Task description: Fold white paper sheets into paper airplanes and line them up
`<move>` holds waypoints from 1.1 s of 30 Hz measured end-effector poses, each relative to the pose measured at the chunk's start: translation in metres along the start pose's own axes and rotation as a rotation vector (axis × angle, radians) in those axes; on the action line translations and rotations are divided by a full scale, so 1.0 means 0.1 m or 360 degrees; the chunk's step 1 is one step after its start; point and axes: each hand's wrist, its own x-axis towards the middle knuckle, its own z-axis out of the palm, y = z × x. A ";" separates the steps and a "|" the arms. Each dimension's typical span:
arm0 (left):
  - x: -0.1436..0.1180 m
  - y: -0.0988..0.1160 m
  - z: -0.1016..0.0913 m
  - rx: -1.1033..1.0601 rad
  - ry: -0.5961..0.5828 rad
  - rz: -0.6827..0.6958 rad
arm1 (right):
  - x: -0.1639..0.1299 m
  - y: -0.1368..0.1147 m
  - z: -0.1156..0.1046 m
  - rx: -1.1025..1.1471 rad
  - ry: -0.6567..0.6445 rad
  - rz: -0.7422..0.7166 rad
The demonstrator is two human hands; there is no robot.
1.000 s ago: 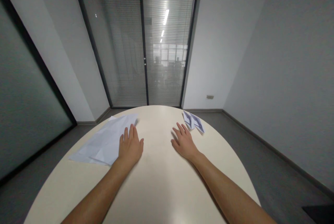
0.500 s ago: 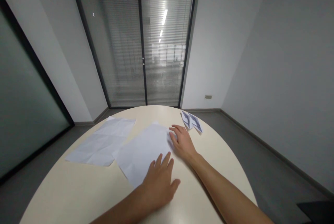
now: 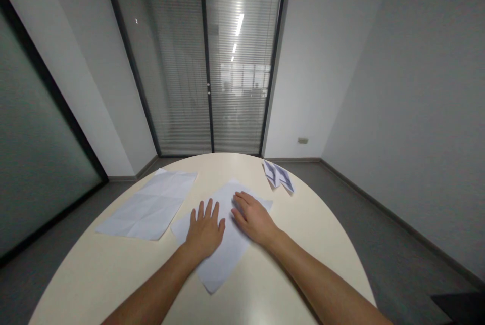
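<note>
A white sheet of paper lies turned cornerwise in the middle of the round table, one corner pointing towards me. My left hand rests flat on its left part, fingers spread. On the right part of the same sheet lies my right hand, palm down, fingers stretched out to the left and rather close together. Neither hand grips anything. Parts of the sheet are hidden beneath both hands. To the left is a second white sheet with crease lines across it, apart from my hands.
A folded paper piece with raised flaps stands near the table's far right edge. The round cream table fills the lower middle. Beyond it are a glass door with blinds and grey walls.
My left hand has moved left and away from me, onto the sheet. My right hand has slid slightly left. The middle sheet has shifted, its near and right corners now showing.
</note>
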 end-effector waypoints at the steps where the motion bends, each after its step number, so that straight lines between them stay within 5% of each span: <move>1: 0.03 -0.05 0.04 -0.0032 -0.0034 0.0106 | -0.01 -0.05 0.01 0.0015 -0.0014 -0.0020; 9: 0.06 -0.21 -0.01 -0.0285 -0.0163 0.0692 | -0.02 -0.06 0.14 0.0050 -0.0320 0.0077; 13: 0.06 -0.20 -0.01 -0.0327 -0.0169 0.0677 | 0.01 0.28 0.11 -0.0071 -0.0508 0.0310; 19: 0.04 -0.19 -0.02 -0.0335 -0.0142 0.0631 | 0.05 0.55 0.01 -0.0291 -0.0395 0.0630; 24: 0.05 -0.17 0.01 -0.0339 -0.0088 0.0592 | 0.00 0.13 0.03 -0.0184 -0.0172 0.0320; 27: 0.09 -0.16 0.04 -0.0309 -0.0050 0.0492 | -0.05 -0.08 0.12 0.0020 -0.0294 0.0153; 33: 0.10 -0.16 0.05 -0.0266 -0.0018 0.0365 | 0.02 0.26 0.14 -0.0021 -0.0510 0.0198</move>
